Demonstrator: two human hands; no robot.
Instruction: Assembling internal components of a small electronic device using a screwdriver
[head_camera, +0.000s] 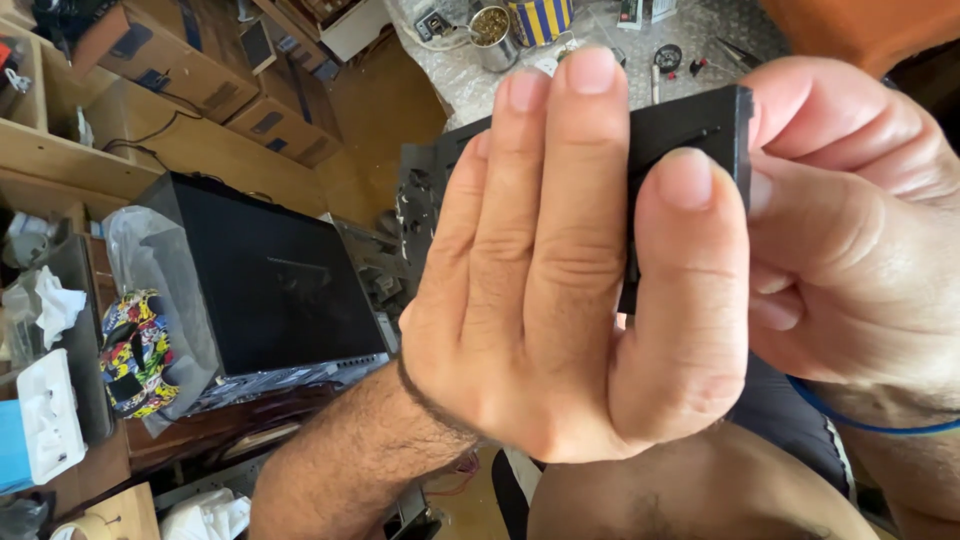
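Both hands met close under the head camera, at the centre of the view, gripping a flat black plastic part (690, 125) between them. The left hand (560, 290) came up from seven o'clock, its back to the camera, fingers (590, 180) laid straight and close together across the front of the part with the thumb pressed on its right edge. The right hand (850, 220) entered from four o'clock and closed on the same part at its two o'clock corner, fingers curled behind the left thumb; a thin blue band (860, 420) circled its wrist. Most of the part was hidden by the left hand, so its full shape could not be told. At nine o'clock lay a black rectangular case (270, 280), tilted, with a multicoloured patterned object (135, 350) just beside its lower left corner. At twelve o'clock, well apart from the hands, a metal can (492, 35) stood next to a blue-and-yellow striped container (540, 20). Cardboard boxes (190, 70) sat at eleven o'clock.
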